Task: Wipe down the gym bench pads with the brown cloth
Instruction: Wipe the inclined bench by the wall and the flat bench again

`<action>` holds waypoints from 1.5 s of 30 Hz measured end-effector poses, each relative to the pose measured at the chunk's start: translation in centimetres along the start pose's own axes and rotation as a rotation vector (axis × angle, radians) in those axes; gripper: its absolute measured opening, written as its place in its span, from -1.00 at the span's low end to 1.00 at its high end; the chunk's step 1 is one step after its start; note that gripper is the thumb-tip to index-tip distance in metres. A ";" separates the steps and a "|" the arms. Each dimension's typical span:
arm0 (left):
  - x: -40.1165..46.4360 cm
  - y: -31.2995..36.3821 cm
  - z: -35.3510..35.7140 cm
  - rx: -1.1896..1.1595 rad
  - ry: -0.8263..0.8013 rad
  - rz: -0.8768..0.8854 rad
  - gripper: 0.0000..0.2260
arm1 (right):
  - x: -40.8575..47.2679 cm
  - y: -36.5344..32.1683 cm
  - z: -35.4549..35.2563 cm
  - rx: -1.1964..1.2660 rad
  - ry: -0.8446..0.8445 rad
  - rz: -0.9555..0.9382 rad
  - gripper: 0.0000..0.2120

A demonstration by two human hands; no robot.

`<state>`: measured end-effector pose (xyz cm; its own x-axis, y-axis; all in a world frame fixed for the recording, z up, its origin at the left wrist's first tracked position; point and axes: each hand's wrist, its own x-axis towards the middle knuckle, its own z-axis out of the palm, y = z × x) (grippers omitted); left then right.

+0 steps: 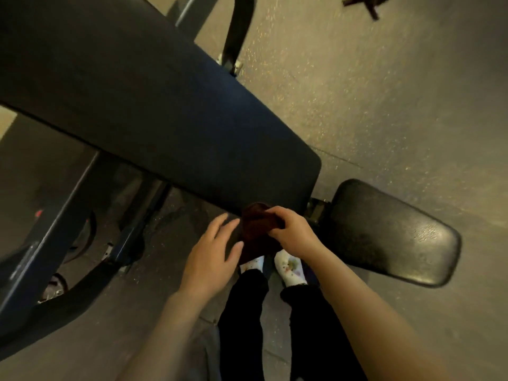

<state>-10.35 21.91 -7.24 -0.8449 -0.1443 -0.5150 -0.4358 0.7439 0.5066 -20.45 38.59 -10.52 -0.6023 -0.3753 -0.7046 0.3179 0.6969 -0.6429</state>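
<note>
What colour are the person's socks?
White socks with small multicoloured splotches, seen in the head view below the brown cloth.

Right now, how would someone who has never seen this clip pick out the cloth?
Find the long dark backrest pad running diagonally across the view. At its near corner, beside the smaller seat pad, the right hand grips the bunched brown cloth. It is the only reddish-brown, soft thing there; the left hand is open beside it.
</note>
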 end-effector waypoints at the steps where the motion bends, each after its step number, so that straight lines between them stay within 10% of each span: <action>1: -0.7 1.0 -0.5 -0.093 0.005 -0.049 -0.52 | -1.4 -1.0 -0.9 -0.007 -0.028 -0.041 -0.67; 9: -5.8 11.2 -2.7 -0.645 0.194 -0.118 -0.92 | -12.2 -5.6 -6.6 -0.025 -0.055 -0.220 -0.70; 17: -8.0 19.4 -8.6 -0.635 0.525 0.257 -0.66 | -18.5 -9.8 -14.1 0.203 -0.137 -0.320 -0.38; 24: -8.5 20.0 -11.7 -0.302 0.669 0.540 -0.73 | -18.9 -13.4 -15.4 -0.100 -0.028 -0.511 -0.93; 29: -9.2 18.3 -12.5 -0.264 0.713 0.431 -0.70 | -17.7 -14.0 -15.4 -0.059 0.028 -0.511 -0.75; 35: -12.9 13.9 -11.8 -0.190 0.377 0.235 -0.61 | -17.6 -17.5 -10.7 -0.360 -0.198 -0.659 -0.75; 42: -24.3 5.9 -7.3 -0.560 0.588 -0.031 -0.75 | -19.7 -20.6 -0.9 -0.854 -0.566 -0.802 -0.86; 45: -29.9 3.7 -4.8 -0.625 0.748 -0.132 -0.87 | -22.0 -20.3 5.0 -1.074 -0.454 -1.031 -0.84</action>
<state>11.80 25.86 13.33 -0.6623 -0.7374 -0.1325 -0.4441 0.2439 0.8621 -10.05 29.62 16.53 0.1046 -0.9584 -0.2654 -0.8529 0.0508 -0.5196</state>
